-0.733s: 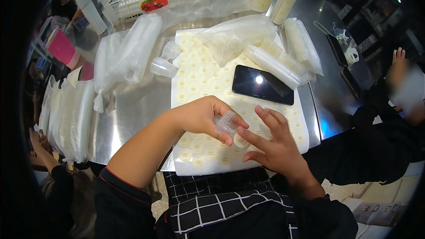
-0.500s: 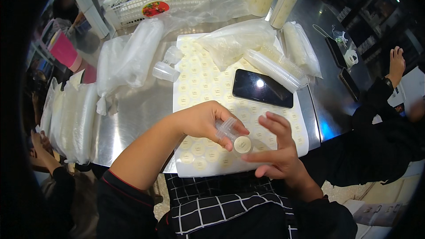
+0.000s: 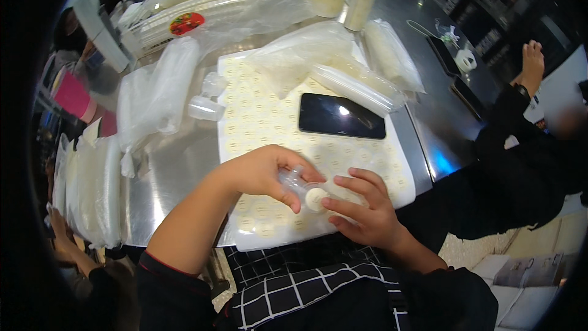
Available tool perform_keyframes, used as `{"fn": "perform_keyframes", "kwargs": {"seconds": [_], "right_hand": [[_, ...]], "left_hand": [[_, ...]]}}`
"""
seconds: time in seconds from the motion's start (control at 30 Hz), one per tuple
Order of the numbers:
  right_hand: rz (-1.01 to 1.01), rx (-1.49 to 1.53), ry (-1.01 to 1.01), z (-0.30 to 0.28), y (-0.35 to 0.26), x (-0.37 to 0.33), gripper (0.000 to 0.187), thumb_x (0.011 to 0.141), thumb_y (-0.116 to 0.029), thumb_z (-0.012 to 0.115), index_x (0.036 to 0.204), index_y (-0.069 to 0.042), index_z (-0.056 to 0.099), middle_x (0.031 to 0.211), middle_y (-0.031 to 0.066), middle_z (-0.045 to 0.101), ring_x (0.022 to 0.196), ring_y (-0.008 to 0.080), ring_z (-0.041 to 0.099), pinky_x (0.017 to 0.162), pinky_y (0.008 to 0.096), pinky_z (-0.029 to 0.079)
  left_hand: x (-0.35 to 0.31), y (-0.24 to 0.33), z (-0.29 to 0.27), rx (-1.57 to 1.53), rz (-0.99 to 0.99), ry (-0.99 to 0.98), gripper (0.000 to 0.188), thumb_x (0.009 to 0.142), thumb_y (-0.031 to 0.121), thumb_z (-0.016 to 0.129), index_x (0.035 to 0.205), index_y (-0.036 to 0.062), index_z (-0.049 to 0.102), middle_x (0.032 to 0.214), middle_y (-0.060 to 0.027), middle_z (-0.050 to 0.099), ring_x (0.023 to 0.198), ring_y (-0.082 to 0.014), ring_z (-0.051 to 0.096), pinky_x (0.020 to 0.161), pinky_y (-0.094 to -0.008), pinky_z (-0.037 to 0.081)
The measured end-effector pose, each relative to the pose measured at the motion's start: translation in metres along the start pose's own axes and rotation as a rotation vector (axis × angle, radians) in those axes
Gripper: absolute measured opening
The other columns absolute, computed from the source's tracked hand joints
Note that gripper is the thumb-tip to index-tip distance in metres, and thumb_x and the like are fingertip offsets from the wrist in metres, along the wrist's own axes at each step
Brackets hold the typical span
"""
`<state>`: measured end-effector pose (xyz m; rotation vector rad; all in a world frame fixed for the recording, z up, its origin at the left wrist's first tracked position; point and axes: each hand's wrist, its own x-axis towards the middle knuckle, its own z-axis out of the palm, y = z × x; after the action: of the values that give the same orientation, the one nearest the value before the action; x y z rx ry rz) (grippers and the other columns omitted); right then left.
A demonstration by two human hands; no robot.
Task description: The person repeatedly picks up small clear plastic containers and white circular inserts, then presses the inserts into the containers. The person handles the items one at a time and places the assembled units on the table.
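The steel table (image 3: 177,165) filled most of the view, and on it lay a wide white sticker sheet (image 3: 257,116) covered in rows of round pale labels. Nearly all of those rows looked full, so the labelling was judged to be at an early stage, with much of the sheet unused. At ten o'clock from the hands sat long bagged stacks of clear containers (image 3: 153,95), unopened as far as could be told, and two loose clear containers (image 3: 205,101) lay at the sheet's left edge. A black phone (image 3: 342,116) rested on the sheet at one o'clock from the hands.

The left hand (image 3: 260,175) was curled, thumb and fingers closed around a small clear container (image 3: 294,179) held just above the near part of the sheet. The right hand (image 3: 361,211), at four o'clock from it, had its fingers partly spread, the thumb and forefinger pinched on a round pale sticker (image 3: 315,198) touching the container's end. Whether the sticker was already pressed down could not be told.
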<state>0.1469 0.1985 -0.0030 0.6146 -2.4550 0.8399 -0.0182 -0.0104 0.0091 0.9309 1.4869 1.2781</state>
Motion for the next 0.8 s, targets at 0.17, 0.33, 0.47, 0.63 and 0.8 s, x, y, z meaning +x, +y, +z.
{"fn": "perform_keyframes", "kwargs": {"seconds": [0.17,0.33,0.47,0.63,0.8], "right_hand": [[0.229,0.015,0.015,-0.040,0.028,-0.024,0.022,0.078,-0.011,0.074,0.100,-0.011,0.071,0.109,0.0092,0.066,0.108,0.0285,0.062,0.098,0.0435,0.046],[0.410,-0.029,-0.160,-0.080,0.045,-0.053,0.022,0.078,-0.010,0.075,0.099,-0.008,0.070,0.111,0.0063,0.067,0.120,0.0294,0.059,0.109,0.0490,0.038],[0.322,-0.076,-0.212,-0.077,0.045,-0.065,0.032,0.071,-0.018,0.081,0.101,-0.012,0.072,0.116,0.0048,0.067,0.124,0.0253,0.057,0.110,0.0511,0.036],[0.205,-0.070,-0.122,-0.065,0.045,-0.067,0.031,0.069,-0.020,0.083,0.097,-0.011,0.073,0.106,0.0039,0.069,0.115,0.0234,0.063,0.104,0.0462,0.045],[0.184,-0.118,-0.069,-0.058,0.047,-0.071,0.026,0.070,-0.018,0.083,0.093,-0.011,0.073,0.100,0.0029,0.070,0.109,0.0220,0.066,0.098,0.0437,0.050]], "left_hand": [[0.000,0.004,0.001,0.011,-0.072,0.001,0.056,0.056,0.007,0.093,0.108,0.0028,0.073,0.106,-0.0082,0.071,0.098,-0.0162,0.065,0.090,-0.0302,0.049],[-0.001,0.000,0.001,-0.070,-0.058,-0.040,0.054,0.059,0.004,0.091,0.110,0.0032,0.072,0.106,-0.0064,0.071,0.097,-0.0143,0.065,0.087,-0.0283,0.050],[-0.003,-0.001,-0.002,-0.110,-0.079,-0.084,0.055,0.059,0.003,0.091,0.110,0.0027,0.072,0.105,-0.0067,0.071,0.095,-0.0140,0.065,0.086,-0.0282,0.051],[-0.003,-0.002,-0.004,-0.089,-0.088,-0.116,0.054,0.061,0.002,0.090,0.112,0.0027,0.071,0.104,-0.0061,0.071,0.094,-0.0130,0.065,0.084,-0.0272,0.052],[-0.004,-0.003,-0.005,-0.119,-0.097,-0.120,0.055,0.061,0.002,0.090,0.112,0.0026,0.071,0.103,-0.0058,0.071,0.093,-0.0127,0.065,0.083,-0.0273,0.053]]}}
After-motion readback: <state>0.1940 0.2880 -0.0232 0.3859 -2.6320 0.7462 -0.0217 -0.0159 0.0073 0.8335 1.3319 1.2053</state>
